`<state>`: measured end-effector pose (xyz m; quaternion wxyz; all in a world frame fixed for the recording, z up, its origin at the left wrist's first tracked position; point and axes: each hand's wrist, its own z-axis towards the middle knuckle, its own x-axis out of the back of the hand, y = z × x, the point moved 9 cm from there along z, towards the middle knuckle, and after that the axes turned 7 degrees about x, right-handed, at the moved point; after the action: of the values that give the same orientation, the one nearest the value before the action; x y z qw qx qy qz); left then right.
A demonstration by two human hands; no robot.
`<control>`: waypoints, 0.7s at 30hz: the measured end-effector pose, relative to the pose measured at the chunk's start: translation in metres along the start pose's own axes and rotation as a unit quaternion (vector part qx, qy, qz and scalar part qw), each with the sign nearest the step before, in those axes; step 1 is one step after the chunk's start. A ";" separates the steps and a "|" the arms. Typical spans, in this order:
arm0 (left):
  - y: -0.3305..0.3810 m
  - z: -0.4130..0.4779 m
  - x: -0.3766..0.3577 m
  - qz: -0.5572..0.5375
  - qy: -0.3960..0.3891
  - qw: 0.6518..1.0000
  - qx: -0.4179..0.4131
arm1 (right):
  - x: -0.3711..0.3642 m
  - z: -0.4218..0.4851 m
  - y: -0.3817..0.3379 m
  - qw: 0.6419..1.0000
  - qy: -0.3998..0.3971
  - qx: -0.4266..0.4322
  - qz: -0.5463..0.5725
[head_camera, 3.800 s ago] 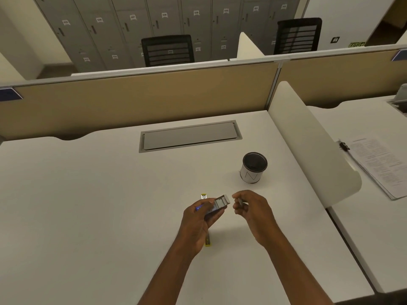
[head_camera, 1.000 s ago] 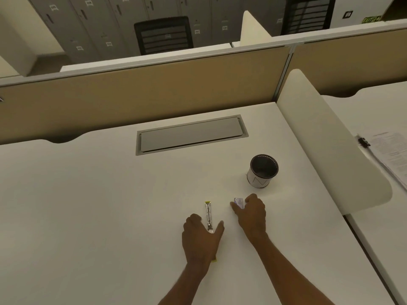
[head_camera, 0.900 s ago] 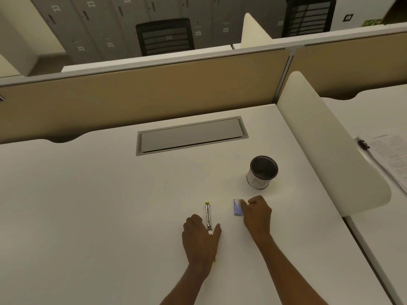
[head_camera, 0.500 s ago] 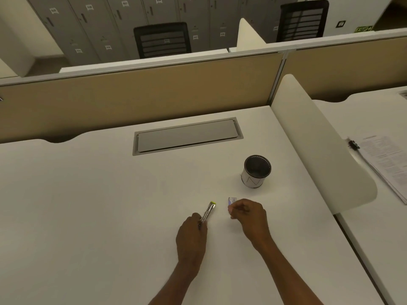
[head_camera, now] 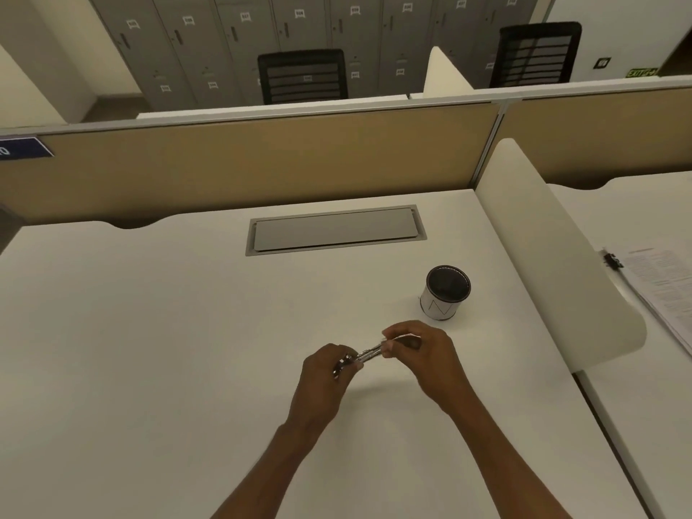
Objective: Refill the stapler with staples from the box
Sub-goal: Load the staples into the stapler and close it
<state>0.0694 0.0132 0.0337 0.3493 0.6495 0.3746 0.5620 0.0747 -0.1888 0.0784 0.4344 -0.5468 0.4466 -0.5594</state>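
head view: the left hand (head_camera: 325,372) has its grip clenched around the near end of the stapler (head_camera: 365,355), a slim metal piece that slants up and to the right, lifted just above the tabletop (head_camera: 149,350). the right hand (head_camera: 421,350) pinches the far end of the same stapler between thumb and fingertips (head_camera: 387,344), so both hands hold it at once and nearly touch each other. whether the right hand also holds staples is too small and blurred to tell, and the staple box cannot be made out. a faint shadow lies on the tabletop under the hands. beyond the right hand, well apart, stands a small white cup (head_camera: 445,294) with a dark rim, upright. farther back a grey cable hatch (head_camera: 335,230) sits flush in the tabletop. a white curved divider (head_camera: 554,256) borders the right edge, and clipped papers (head_camera: 662,282) lie on the neighbouring desk.
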 end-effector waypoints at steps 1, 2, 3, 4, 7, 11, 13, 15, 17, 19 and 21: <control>0.003 -0.001 0.001 0.013 -0.009 1.000 -0.008 | 0.000 0.000 -0.004 1.000 -0.008 0.011 -0.006; 0.007 -0.001 0.002 0.028 -0.017 0.999 -0.016 | 0.000 0.000 -0.008 1.000 -0.015 0.023 -0.013; 0.009 -0.003 0.002 0.042 -0.024 0.999 -0.021 | 0.000 -0.001 -0.011 0.999 -0.021 0.034 -0.025; 0.011 -0.003 0.003 0.053 -0.031 0.998 -0.024 | -0.002 -0.001 -0.014 0.998 -0.028 0.043 -0.038; 0.014 -0.005 0.004 0.061 -0.040 0.997 -0.018 | -0.009 -0.002 -0.016 0.996 -0.039 0.050 -0.061; 0.017 -0.008 0.007 0.061 -0.037 0.997 -0.017 | -0.014 -0.004 -0.018 0.994 -0.035 0.063 -0.086; 0.019 -0.009 0.010 0.066 -0.032 0.997 -0.021 | -0.016 -0.006 -0.021 0.991 -0.049 0.078 -0.092; 0.022 -0.011 0.013 0.075 -0.029 0.996 -0.029 | -0.018 -0.009 -0.023 0.987 -0.068 0.096 -0.109; 0.025 -0.012 0.016 0.075 -0.026 0.996 -0.036 | -0.021 -0.013 -0.024 0.980 -0.086 0.118 -0.135; 0.027 -0.014 0.019 0.069 -0.027 0.997 -0.037 | -0.022 -0.015 -0.026 0.975 -0.090 0.134 -0.153; 0.030 -0.017 0.021 0.064 -0.029 0.997 -0.041 | -0.023 -0.016 -0.026 0.976 -0.088 0.135 -0.144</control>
<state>0.0573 0.0177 0.0714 0.3500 0.6730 0.2987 0.5791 0.0591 -0.1605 0.0990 0.4567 -0.5888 0.2441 -0.6206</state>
